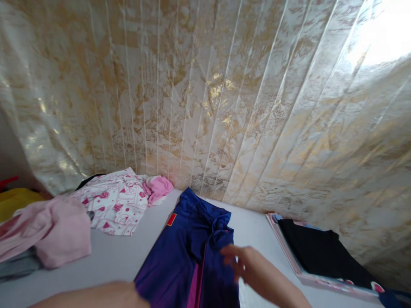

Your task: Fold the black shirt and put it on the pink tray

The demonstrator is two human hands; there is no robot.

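Note:
Dark blue trousers (180,239) with a small red patch and a magenta stripe lie spread on the white surface, waistband toward the wall. One side of the waistband is bunched up at the right. My right hand (240,261) is over the trousers' right edge, just below that bunched part; its fingers are loosely bent and apart, with no cloth seen between them. My left hand (136,297) is at the bottom edge beside the left leg of the trousers. It is blurred and its fingers are hidden from view.
At the left lie a pink garment (66,229), a white and pink printed garment (117,205), and yellow cloth (19,201). A stack of folded clothes with a black garment (314,248) on top sits at the right. A gold-patterned wall covering (199,94) rises behind.

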